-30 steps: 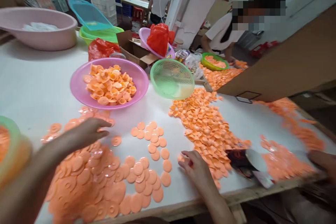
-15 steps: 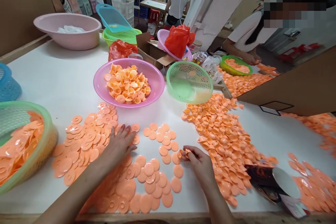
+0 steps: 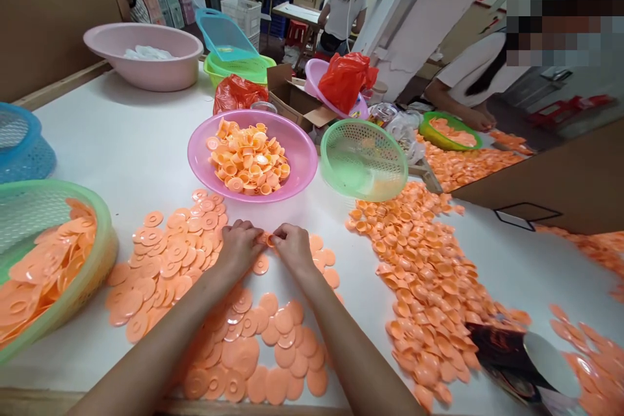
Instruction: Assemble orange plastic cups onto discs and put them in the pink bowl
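My left hand (image 3: 240, 242) and my right hand (image 3: 294, 246) meet just in front of the pink bowl (image 3: 195, 159). Closed fingertips of both hands pinch small orange plastic pieces; a little orange cup (image 3: 268, 240) shows at my right fingers, and an orange disc at my left is mostly covered. Flat orange discs (image 3: 166, 260) lie in an overlapping spread under and beside my left arm. To the right is a long heap of small orange cups (image 3: 424, 286). Joined-looking cup-and-disc pieces (image 3: 248, 156) fill the pink bowl.
At left stands a green basket (image 3: 104, 234) of discs, with blue baskets (image 3: 29, 149) behind. A green colander (image 3: 363, 159) sits right of the bowl. A dark packet (image 3: 502, 351) lies near the right edge. A co-worker (image 3: 468, 88) works beyond a cardboard panel (image 3: 550, 175).
My right hand has moved left and up, bringing the small cup to my left hand. My left fingers, spread over the discs before, are now closed. The view has shifted slightly.
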Demonstrator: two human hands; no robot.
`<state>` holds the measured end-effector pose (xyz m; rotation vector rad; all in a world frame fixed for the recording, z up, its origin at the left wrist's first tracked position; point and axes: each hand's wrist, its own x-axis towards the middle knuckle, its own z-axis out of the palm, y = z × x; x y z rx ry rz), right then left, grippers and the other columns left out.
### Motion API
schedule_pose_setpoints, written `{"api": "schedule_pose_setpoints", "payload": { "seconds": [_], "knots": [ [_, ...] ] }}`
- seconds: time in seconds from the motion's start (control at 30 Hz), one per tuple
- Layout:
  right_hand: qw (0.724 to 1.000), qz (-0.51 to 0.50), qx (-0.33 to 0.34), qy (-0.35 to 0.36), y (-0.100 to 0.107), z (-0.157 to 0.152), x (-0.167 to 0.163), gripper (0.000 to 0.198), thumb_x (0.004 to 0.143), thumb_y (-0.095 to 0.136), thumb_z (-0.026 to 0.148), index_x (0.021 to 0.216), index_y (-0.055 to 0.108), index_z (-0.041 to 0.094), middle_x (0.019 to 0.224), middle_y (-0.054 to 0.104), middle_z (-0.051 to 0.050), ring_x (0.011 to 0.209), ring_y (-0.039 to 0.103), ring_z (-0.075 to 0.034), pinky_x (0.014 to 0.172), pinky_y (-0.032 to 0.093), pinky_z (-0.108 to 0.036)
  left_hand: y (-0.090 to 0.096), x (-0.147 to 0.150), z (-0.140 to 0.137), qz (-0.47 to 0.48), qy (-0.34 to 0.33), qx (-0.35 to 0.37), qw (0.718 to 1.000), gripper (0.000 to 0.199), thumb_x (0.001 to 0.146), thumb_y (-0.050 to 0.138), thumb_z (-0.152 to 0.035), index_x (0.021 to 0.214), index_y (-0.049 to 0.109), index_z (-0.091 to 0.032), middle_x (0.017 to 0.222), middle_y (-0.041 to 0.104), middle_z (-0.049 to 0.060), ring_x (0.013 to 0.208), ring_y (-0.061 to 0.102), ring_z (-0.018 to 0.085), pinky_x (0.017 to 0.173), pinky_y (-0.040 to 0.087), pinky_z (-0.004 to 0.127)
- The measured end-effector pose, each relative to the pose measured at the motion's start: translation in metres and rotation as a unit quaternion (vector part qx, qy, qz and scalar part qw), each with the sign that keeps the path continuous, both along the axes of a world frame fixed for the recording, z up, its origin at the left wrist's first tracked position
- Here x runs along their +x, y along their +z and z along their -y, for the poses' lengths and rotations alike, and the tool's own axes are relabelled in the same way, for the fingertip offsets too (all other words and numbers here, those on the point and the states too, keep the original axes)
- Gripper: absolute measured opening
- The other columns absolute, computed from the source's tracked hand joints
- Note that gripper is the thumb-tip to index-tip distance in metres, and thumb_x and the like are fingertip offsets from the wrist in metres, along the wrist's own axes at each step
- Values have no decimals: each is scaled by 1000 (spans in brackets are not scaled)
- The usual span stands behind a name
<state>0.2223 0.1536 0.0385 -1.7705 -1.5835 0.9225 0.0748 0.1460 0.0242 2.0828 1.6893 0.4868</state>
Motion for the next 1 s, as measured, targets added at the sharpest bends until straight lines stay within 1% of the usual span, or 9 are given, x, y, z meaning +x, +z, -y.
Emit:
{"api": "schedule_pose_setpoints", "payload": {
  "seconds": [0.13,0.27,0.37,0.47,0.57,0.67,0.77,0.87,1.0],
  "knots": [
    [998,55,-11,16,-4,-9,-9,14,67,61,8,61,67,19,62,68,-1,59,59,-13,57,42,-22,-3,-7,-6,54,-7,-23,998,15,78,64,-28,86,76,-21,86,69,7,92,58,24,81,40,36],
    [995,85,-17,43,-1,-15,-11,17,66,60,5,57,65,19,55,64,0,55,57,-13,54,39,-22,8,-16,-19,185,21,-131,974,35,74,59,-17,106,72,-18,86,73,5,82,65,19,77,48,29],
    [993,97,-27,53,0,-19,-11,18,66,60,6,56,64,19,52,61,1,52,55,-13,52,37,-22,13,-13,-28,243,51,-153,956,24,70,61,-17,88,75,-17,80,74,4,75,67,18,69,50,26],
    [992,113,-25,57,-2,-20,-12,17,66,59,6,56,63,18,55,63,-1,54,56,-13,52,36,-22,5,-4,-32,256,63,-152,953,9,66,62,-16,67,71,-17,65,71,2,65,65,17,59,48,24],
    [990,131,-9,54,-6,-15,-15,16,68,58,6,60,64,18,60,66,-3,57,57,-14,54,37,-23,-9,1,-27,266,83,-147,949,10,69,61,-19,70,71,-16,67,71,3,64,65,16,58,48,24],
    [991,131,25,25,-10,-5,-19,15,74,55,9,67,66,18,68,70,-5,63,60,-16,61,41,-24,-13,2,-17,264,99,-122,952,14,73,60,-22,76,72,-16,79,73,5,74,67,17,68,50,25],
    [997,79,11,-3,-12,0,-25,15,76,55,10,70,67,17,73,72,-7,68,63,-17,66,44,-26,-6,3,-12,243,106,-88,960,13,73,59,-19,76,72,-17,84,73,6,81,66,18,75,49,27],
    [1000,23,-18,2,-4,-3,-25,14,72,58,8,68,68,17,68,70,-5,62,63,-17,61,46,-26,7,5,-15,217,106,-76,967,10,69,59,-14,69,69,-17,71,71,4,70,64,16,68,47,26],
    [1000,-21,-22,3,22,10,18,16,78,56,18,84,71,18,64,68,-1,50,61,-14,48,45,-23,25,14,-8,203,118,-80,969,10,62,59,-10,56,60,-17,50,59,-2,54,58,14,55,43,23]
  ]
}}
